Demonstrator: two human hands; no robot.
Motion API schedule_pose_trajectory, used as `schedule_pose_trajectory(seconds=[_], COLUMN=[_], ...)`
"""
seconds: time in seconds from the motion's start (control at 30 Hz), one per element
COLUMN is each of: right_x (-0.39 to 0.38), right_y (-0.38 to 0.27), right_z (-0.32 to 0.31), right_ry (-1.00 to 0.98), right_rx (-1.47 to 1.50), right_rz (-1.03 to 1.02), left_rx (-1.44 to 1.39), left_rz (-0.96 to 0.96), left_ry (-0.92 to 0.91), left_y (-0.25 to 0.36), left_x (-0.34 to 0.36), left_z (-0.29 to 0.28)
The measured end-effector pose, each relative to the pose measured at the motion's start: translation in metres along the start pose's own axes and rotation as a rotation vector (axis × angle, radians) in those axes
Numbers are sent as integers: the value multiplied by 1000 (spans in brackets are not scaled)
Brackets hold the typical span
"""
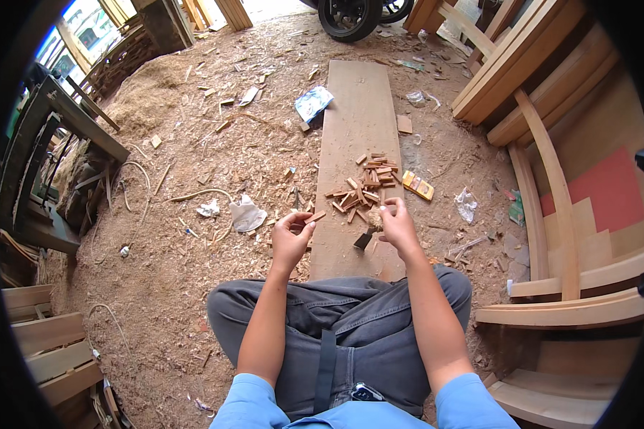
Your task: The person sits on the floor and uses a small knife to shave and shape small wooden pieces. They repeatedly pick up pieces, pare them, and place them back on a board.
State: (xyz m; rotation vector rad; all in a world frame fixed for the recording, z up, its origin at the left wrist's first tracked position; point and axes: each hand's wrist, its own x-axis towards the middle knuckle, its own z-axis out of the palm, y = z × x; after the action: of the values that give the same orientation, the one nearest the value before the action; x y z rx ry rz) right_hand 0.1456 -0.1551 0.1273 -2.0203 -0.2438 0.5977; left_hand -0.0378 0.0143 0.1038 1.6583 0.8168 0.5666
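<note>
A small reddish wooden piece (316, 217) is pinched in my left hand (291, 237), over the left edge of the long pale board (356, 107). To its right, my right hand (397, 229) grips a tool (363, 239) with a dark flat blade and a rough, light-brown upper end, held upright with the blade low over the board. Just beyond my hands lies a loose heap of small wooden pieces (368, 179) on the board. A yellow packet (418, 186) is beside the board's right edge, and a blue-and-white packet (313, 105) is by its far left edge.
I sit cross-legged on a floor strewn with shavings, scraps and cords. A metal-framed stand (68, 121) is at the left, with planks (57, 336) below it. Stacked timber frames (565, 214) line the right. A vehicle wheel (349, 16) is at the far end.
</note>
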Motion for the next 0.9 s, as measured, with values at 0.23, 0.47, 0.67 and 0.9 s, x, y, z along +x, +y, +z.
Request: schedule_pose_trajectory(seconds=[0.23,0.47,0.67,0.9], right_x=[-8,-5,-1,-20], right_y=[-10,8,33,1], right_z=[-51,-43,-35,-23], right_ry=[-210,-478,-769,-593], right_rx=[-121,-57,-751,69], right_rz=[304,448,223,252], left_rx=[109,62,-79,-314], left_rz=[152,162,126,17], left_ry=[64,62,60,17], left_y=[4,6,8,9], left_x=[2,-2,-3,-2], left_z=[8,9,11,9])
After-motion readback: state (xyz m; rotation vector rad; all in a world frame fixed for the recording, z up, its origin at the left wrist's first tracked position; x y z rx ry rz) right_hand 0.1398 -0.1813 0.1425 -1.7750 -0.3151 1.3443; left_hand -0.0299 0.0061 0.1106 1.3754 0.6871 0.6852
